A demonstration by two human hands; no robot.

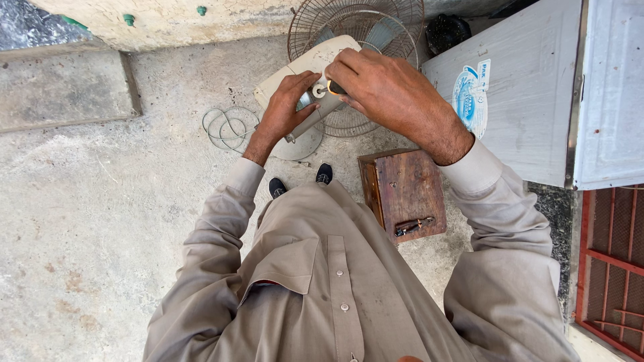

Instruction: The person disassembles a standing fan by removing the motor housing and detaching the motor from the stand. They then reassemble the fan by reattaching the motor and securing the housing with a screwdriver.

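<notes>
A pedestal fan stands in front of me, its wire grille (376, 27) at the top and its cream motor housing (305, 67) tipped toward me. My left hand (285, 107) grips the underside of the housing near a grey metal part. My right hand (382, 84) is closed around a small tool with an orange handle (333, 88), whose tip touches the housing by a round white knob (318, 90). The tool's tip is hidden by my fingers.
A dark wooden box (406, 191) with a small tool lying on it stands to my right. A white cabinet (530, 100) with a blue sticker and a red metal grate (614, 268) are farther right. A coiled grey cord (228, 127) lies on the concrete floor.
</notes>
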